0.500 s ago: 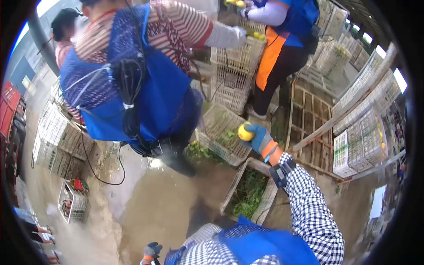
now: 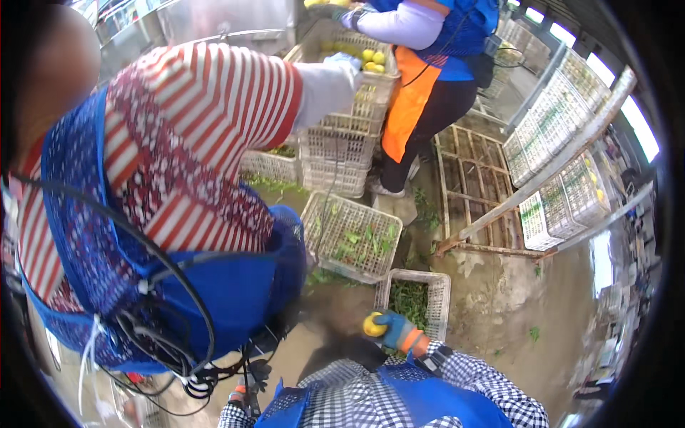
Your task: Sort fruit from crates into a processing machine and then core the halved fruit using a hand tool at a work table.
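My right hand (image 2: 394, 328), in a blue-grey and orange glove, is closed round a yellow fruit (image 2: 372, 324). It is held in front of my body, beside a pale plastic crate (image 2: 444, 310) with green leaves (image 2: 408, 303) inside. My left hand (image 2: 255, 374), gloved too, hangs low by my left side. It is blurred next to dark cables, so its fingers do not show clearly. Farther off, a light crate (image 2: 314, 235) holds loose leaves. Several yellow fruits (image 2: 374, 57) lie in the top crate (image 2: 385, 84) of a stack.
Close on my left stands a person (image 2: 178, 178) in a striped top and blue apron, cables (image 2: 182, 360) trailing behind. Another person (image 2: 442, 93) works beyond the stack. A rusty metal frame (image 2: 457, 192) and sloping pole (image 2: 556, 167) stand at right, near stacked crates (image 2: 567, 203).
My right hand has come down and closer to my body with the yellow fruit. The view has shifted, and the person in stripes now appears larger and farther left.
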`<state>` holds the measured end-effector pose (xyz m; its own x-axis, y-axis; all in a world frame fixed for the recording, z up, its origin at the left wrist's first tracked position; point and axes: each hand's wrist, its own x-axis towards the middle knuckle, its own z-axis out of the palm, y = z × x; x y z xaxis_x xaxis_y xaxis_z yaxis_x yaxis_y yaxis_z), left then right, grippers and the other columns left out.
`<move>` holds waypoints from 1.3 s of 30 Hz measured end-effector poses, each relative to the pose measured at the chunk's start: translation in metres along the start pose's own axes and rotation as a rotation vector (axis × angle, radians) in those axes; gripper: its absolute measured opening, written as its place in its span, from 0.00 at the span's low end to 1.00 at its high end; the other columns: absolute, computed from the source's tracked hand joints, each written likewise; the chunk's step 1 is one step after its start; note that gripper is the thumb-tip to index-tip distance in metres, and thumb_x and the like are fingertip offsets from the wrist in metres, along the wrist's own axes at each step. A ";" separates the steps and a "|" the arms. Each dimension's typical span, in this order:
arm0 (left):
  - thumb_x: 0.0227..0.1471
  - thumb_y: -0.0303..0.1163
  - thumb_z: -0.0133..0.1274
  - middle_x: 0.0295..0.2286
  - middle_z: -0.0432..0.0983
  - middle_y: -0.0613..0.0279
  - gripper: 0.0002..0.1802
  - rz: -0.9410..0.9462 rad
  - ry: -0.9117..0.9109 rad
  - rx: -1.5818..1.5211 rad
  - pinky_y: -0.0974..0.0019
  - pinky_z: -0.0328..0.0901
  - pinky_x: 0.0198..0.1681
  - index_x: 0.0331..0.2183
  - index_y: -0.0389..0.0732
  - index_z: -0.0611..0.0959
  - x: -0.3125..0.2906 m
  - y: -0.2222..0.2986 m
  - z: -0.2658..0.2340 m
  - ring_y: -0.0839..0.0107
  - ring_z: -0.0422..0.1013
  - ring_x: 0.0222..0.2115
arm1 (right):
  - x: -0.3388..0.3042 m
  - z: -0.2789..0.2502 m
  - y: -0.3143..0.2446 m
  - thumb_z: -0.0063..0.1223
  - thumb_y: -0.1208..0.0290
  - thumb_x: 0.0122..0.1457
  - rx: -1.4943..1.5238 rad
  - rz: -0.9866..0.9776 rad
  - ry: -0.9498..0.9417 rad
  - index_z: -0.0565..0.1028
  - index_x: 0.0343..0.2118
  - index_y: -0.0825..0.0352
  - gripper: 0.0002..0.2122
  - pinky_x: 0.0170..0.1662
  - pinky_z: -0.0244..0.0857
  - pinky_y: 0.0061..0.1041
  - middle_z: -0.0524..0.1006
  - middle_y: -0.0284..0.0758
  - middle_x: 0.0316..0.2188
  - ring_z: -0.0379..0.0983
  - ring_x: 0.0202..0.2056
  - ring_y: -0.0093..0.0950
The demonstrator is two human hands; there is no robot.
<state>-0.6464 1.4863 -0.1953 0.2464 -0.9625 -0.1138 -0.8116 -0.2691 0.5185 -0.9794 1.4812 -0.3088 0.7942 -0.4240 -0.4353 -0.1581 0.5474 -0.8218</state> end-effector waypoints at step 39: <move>0.33 0.32 0.48 0.22 0.66 0.69 0.06 0.421 0.726 0.817 0.72 0.56 0.42 0.20 0.43 0.75 0.234 0.038 -0.168 0.70 0.61 0.33 | 0.277 0.052 -0.453 0.40 0.54 0.47 -1.588 -0.996 0.910 0.65 0.39 0.62 0.20 0.38 0.57 0.38 0.72 0.41 0.29 0.68 0.31 0.39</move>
<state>-0.5301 1.2566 -0.0601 -0.0925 -0.8062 0.5844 -0.9353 -0.1310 -0.3288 -0.6571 1.1527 -0.0381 0.5375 -0.5411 0.6468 -0.6028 -0.7829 -0.1541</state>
